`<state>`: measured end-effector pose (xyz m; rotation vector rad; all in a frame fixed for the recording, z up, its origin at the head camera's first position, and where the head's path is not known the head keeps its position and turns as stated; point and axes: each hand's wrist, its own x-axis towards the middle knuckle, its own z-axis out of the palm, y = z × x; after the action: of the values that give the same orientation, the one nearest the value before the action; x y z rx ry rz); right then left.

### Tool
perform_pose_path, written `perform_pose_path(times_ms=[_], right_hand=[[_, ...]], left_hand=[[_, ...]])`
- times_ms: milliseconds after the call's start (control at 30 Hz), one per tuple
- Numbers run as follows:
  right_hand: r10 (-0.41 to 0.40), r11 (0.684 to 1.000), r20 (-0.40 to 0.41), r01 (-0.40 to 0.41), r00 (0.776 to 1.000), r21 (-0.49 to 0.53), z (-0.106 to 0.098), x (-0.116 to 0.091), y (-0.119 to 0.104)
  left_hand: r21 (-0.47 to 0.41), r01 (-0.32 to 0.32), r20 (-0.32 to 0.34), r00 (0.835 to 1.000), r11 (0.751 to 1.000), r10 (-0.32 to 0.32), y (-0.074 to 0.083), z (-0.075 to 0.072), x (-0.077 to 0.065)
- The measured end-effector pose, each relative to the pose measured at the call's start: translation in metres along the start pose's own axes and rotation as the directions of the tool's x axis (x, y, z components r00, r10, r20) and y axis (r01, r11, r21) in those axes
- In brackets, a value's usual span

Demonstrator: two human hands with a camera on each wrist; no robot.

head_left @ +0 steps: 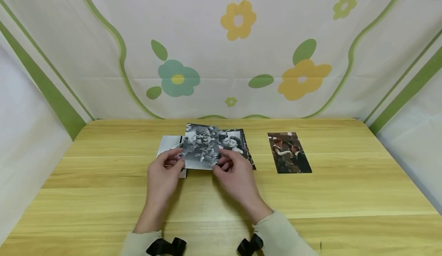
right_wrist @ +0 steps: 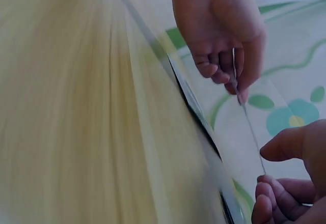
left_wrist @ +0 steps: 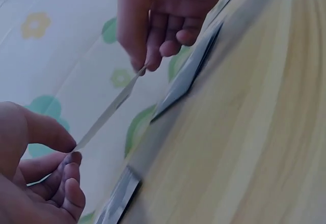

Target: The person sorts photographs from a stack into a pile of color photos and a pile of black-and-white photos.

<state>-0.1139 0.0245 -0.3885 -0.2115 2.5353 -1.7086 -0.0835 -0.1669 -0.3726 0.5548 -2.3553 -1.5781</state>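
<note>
A black-and-white photo card showing a crowded scene is held up above the table between both hands. My left hand pinches its left edge between thumb and fingers. On its right edge, my right hand has the same kind of pinch. The left wrist view shows the card edge-on as a thin strip, raised off the tabletop. Partly hidden behind it are a pale photo card on the left and a black-and-white card with a woman's picture on the right.
Further right, a colour photo card of two people lies on the wooden table. A white cloth with printed flowers rises behind the table's back edge. Black wrist straps sit over the pale sleeves.
</note>
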Motion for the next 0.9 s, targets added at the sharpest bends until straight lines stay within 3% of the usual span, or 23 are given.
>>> perform_pose_path(times_ms=[200,367,600,900], right_hand=[[-0.007,0.999,0.034,0.006,0.999,0.034,0.031,0.001,-0.016],[-0.016,0.998,0.057,0.013,0.998,0.055,0.052,0.001,-0.025],[-0.005,0.998,0.092,-0.001,0.996,0.064,0.067,0.001,-0.03],[0.061,0.998,0.124,-0.061,0.99,-0.001,0.07,0.004,-0.03]], left_hand=[[0.12,0.055,0.038,0.997,0.991,-0.06,-0.011,-0.036,0.012],[0.162,0.104,0.016,0.994,0.981,-0.108,-0.019,-0.055,0.018],[0.153,0.173,-0.026,0.985,0.973,-0.171,-0.027,-0.065,0.022],[0.278,0.113,-0.002,0.993,0.954,-0.117,-0.033,-0.063,0.022]])
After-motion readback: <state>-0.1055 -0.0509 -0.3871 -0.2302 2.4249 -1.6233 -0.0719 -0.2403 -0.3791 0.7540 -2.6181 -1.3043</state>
